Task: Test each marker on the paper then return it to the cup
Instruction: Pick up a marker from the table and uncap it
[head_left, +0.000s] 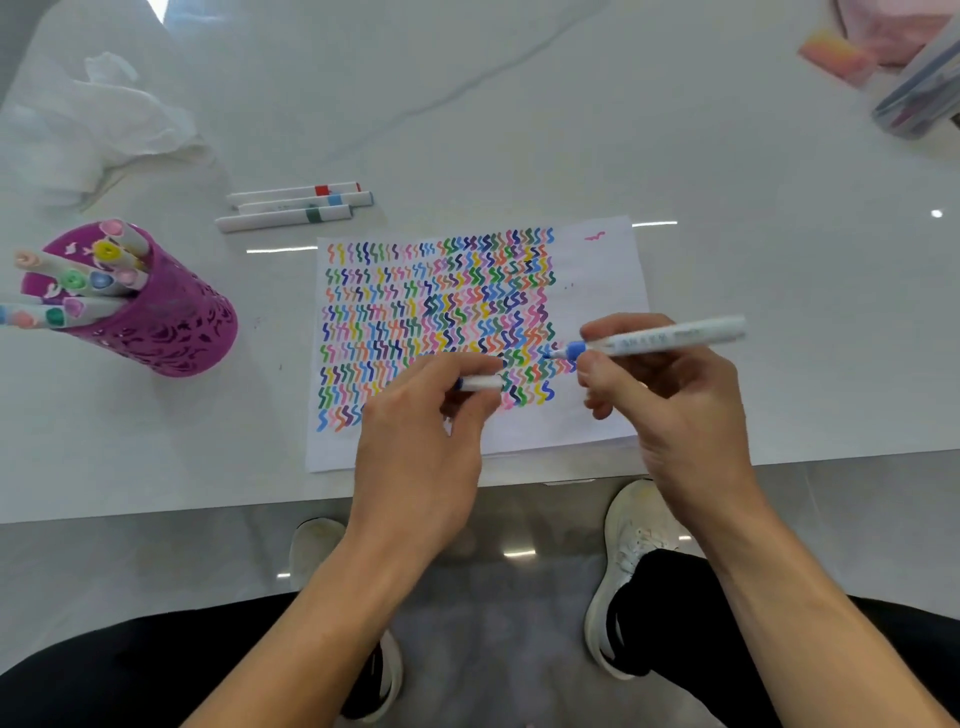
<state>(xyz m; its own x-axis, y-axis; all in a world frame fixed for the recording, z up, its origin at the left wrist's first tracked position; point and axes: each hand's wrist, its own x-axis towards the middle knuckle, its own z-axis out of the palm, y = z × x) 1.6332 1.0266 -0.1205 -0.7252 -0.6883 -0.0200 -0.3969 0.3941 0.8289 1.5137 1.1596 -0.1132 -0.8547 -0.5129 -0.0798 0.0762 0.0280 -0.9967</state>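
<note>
A white paper (597, 291) covered with rows of coloured squiggles lies near the table's front edge. My right hand (670, 395) grips an uncapped blue marker (660, 340), its tip pointing left just over the squiggles. My left hand (426, 431) pinches the marker's white cap (480, 383) above the paper's lower part. A purple perforated cup (166, 322) holding several markers stands at the left. Three capped white markers (296, 205) lie side by side on the table behind the paper.
Crumpled white tissue (104, 119) lies at the back left. A clear case of pens (924, 88) and a pink-orange pad (836, 57) sit at the back right. The white table's front edge (156, 512) runs just below the paper; my shoes show beneath.
</note>
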